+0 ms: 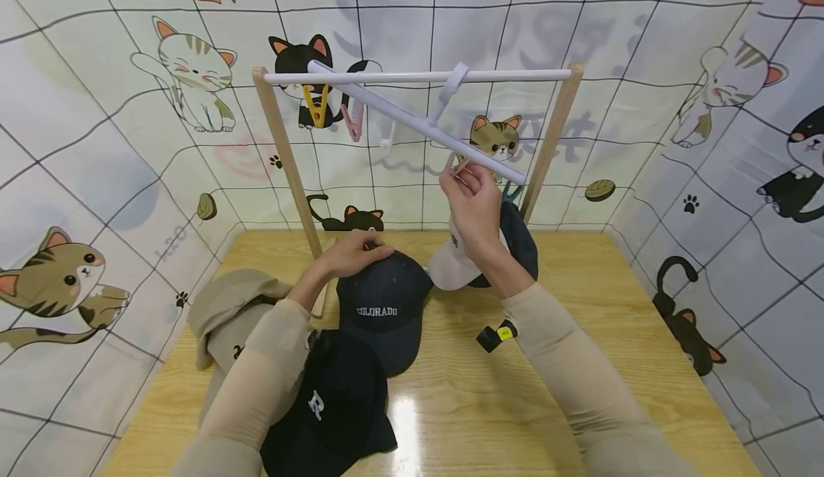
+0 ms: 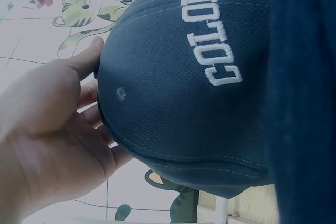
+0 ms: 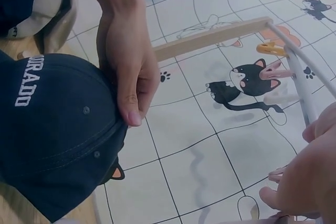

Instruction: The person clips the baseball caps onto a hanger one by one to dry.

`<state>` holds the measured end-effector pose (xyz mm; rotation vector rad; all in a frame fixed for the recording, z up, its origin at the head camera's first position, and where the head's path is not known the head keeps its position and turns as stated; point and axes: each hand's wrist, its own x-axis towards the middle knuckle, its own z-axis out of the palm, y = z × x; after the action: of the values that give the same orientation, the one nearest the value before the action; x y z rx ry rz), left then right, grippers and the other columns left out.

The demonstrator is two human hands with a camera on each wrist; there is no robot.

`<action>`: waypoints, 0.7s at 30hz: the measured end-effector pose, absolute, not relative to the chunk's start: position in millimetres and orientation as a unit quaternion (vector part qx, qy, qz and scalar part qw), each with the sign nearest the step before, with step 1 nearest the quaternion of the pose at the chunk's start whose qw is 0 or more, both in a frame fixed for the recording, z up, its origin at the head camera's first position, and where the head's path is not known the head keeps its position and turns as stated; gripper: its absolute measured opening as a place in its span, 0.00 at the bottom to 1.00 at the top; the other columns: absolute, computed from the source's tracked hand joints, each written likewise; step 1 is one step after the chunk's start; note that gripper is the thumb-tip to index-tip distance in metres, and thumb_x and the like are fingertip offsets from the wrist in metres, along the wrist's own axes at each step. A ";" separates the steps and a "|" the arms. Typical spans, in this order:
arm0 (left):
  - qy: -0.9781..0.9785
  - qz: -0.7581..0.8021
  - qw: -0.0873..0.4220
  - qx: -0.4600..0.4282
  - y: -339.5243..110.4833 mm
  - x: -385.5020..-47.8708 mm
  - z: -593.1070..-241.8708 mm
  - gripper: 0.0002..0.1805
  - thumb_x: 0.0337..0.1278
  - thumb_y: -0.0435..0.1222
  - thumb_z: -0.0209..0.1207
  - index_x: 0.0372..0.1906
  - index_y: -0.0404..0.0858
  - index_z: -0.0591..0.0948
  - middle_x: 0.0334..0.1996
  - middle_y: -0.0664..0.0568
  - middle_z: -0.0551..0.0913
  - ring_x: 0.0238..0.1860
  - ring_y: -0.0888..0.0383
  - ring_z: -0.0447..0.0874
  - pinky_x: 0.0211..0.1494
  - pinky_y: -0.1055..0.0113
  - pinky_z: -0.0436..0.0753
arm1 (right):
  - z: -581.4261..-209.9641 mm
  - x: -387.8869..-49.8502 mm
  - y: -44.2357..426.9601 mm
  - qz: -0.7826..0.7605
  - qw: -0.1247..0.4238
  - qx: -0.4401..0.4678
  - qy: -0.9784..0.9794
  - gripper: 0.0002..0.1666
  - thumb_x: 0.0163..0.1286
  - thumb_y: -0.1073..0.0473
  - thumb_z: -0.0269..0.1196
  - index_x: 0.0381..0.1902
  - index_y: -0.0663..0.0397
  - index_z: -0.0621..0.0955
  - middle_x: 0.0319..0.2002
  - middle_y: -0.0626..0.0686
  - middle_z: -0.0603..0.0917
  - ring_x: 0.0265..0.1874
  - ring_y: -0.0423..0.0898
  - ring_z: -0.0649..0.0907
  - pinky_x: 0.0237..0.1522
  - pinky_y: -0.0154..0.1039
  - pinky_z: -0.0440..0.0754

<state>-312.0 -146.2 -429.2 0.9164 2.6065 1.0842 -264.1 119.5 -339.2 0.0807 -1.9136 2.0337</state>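
My left hand (image 1: 356, 252) grips the crown of a navy cap (image 1: 386, 312) with white COLORADO lettering, thumb on the near side and fingers behind. In the left wrist view, that hand (image 2: 58, 124) pinches the top edge of the cap (image 2: 157, 93). My right hand (image 1: 476, 209) pinches a pale pink clothespin (image 1: 455, 166) on the tilted white hanger bar (image 1: 412, 126). Below that hand are a white cap (image 1: 450, 262) and a dark cap (image 1: 520, 241), beside a green clothespin (image 1: 511, 192) at the bar's low end.
The hanger hooks over the white rod (image 1: 386, 77) of a wooden-legged rack (image 1: 292, 169). Yellow (image 1: 315, 109), pink (image 1: 352, 123) and white (image 1: 386, 139) clothespins hang at its high end. A black cap (image 1: 328, 405) and beige hat (image 1: 238, 305) lie on the table (image 1: 489, 405), front left.
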 end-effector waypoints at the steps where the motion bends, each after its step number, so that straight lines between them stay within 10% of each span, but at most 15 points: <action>1: 0.875 0.366 0.085 0.307 -146.6 -311.0 -428.9 0.13 0.88 0.43 0.61 0.50 0.38 0.90 0.44 0.45 0.90 0.42 0.54 0.85 0.47 0.61 0.80 | -339.1 -265.0 119.1 0.718 0.175 0.024 -0.673 0.38 0.83 0.54 0.68 0.83 0.58 0.70 0.76 0.61 0.83 0.76 0.53 0.85 0.79 0.46 0.82; 21: 0.861 0.398 0.091 0.305 -152.5 -298.0 -419.1 0.12 0.86 0.43 0.65 0.55 0.41 0.92 0.50 0.45 0.91 0.41 0.57 0.87 0.47 0.61 0.85 | -336.3 -287.4 108.3 0.687 0.274 -0.077 -0.669 0.29 0.75 0.46 0.78 0.60 0.62 0.86 0.43 0.49 0.93 0.41 0.38 0.91 0.45 0.31 0.88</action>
<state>-298.0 -152.5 -419.1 0.9060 2.5571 1.1813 -287.4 108.3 -336.3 -0.2082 -1.8002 1.8469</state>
